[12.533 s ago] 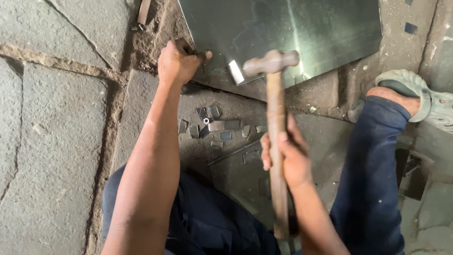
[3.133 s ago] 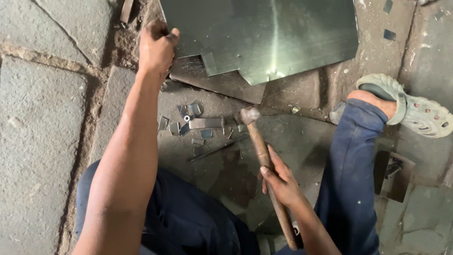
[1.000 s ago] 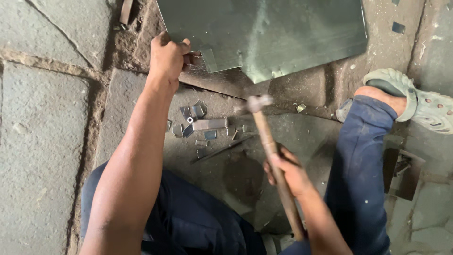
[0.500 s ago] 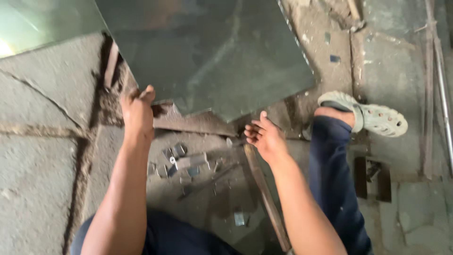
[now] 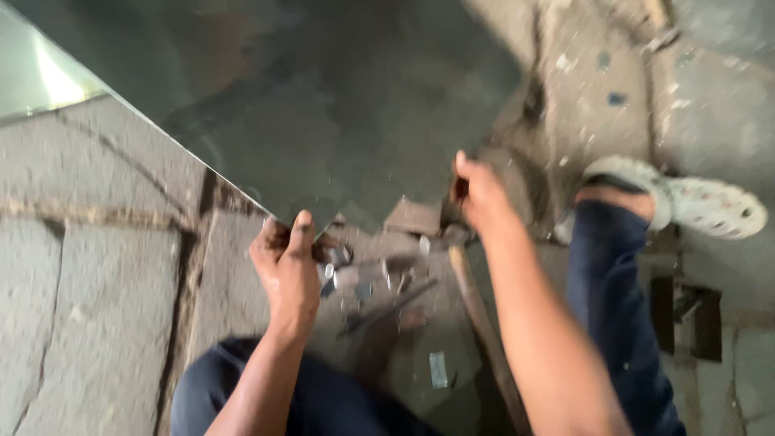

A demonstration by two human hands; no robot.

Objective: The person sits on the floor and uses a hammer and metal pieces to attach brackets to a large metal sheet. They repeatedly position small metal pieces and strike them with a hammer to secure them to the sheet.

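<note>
The lower corner of a large dark metal sheet (image 5: 323, 105) is pinched between the thumb and curled fingers of the left hand (image 5: 289, 266), the thumb laid up against the sheet's face. The right hand (image 5: 483, 194) is closed on the sheet's edge further along, its fingers wrapped around the rim; how tightly cannot be told through the blur. The sheet is held tilted above the stone floor (image 5: 89, 282), filling the upper part of the view. Below the hands, small metal clips (image 5: 355, 278) are scattered on the floor, and a wooden hammer handle (image 5: 484, 331) is seen lying just beside the right forearm. A sandalled foot (image 5: 686, 202) is planted to the right.
</note>
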